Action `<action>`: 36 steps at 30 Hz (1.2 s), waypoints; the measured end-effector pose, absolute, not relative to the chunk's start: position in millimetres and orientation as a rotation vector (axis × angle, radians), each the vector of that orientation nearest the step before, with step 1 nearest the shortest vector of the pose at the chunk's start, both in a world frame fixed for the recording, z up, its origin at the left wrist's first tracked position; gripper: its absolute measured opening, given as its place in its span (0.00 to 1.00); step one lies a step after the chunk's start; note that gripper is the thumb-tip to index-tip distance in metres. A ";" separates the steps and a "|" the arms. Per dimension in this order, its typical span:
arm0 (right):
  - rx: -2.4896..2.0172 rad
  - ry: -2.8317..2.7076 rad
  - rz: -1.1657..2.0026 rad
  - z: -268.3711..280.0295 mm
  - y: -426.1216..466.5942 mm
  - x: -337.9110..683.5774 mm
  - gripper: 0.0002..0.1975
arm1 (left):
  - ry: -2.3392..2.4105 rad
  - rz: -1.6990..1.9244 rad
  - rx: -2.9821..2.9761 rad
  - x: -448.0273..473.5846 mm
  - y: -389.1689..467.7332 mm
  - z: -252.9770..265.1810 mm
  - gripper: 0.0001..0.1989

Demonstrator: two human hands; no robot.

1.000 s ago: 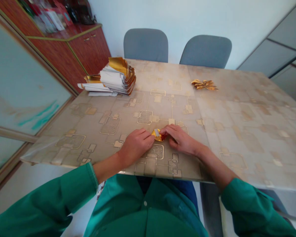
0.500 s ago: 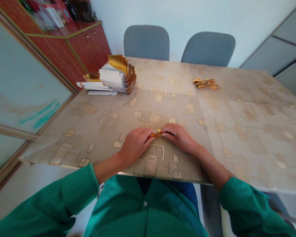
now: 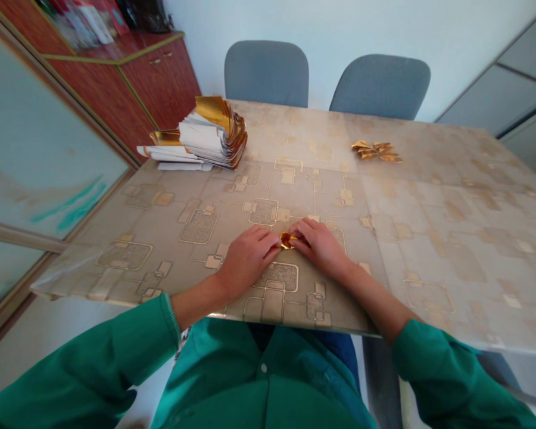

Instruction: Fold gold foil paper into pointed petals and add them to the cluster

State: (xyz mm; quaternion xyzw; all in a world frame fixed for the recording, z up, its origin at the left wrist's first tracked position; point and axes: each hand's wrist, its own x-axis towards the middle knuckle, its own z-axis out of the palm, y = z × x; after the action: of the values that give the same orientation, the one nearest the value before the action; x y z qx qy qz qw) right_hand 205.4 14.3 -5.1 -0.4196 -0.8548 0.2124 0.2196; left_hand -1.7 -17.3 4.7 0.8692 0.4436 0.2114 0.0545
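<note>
On the near side of the table, gold foil paper is pinched by the grip of left hand and right hand; presumably light, slick, easily creased, it is best held by its ends; beyond, folded gold papers are seen

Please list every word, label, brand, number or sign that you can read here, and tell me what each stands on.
No text can be read.
Red and white packages at upper left: too blurred to tell whether they bear print.
Small gold foil piece, paper stack, folded gold foil: no lettering visible.
</note>
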 end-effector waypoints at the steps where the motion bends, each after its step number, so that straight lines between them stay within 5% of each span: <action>1: -1.163 -2.393 0.549 -5.9 13.9 205.3 0.02 | 1.326 0.670 2.657 -1.9 -16.7 4.3 0.06; 25: -1.183 -2.510 0.219 -6.3 11.8 211.7 0.08 | 1.107 0.233 3.103 4.8 -12.6 15.0 0.04; 36: -1.015 -2.408 0.278 -4.8 15.9 217.0 0.13 | 1.304 0.677 2.572 2.2 -2.2 7.5 0.05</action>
State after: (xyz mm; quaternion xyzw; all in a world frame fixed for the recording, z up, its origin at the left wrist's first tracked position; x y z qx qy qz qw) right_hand 217.0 15.9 -4.8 -0.3737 -0.8863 0.1023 0.2539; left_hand 2.2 -2.2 7.5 0.8648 0.4386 0.2275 0.0895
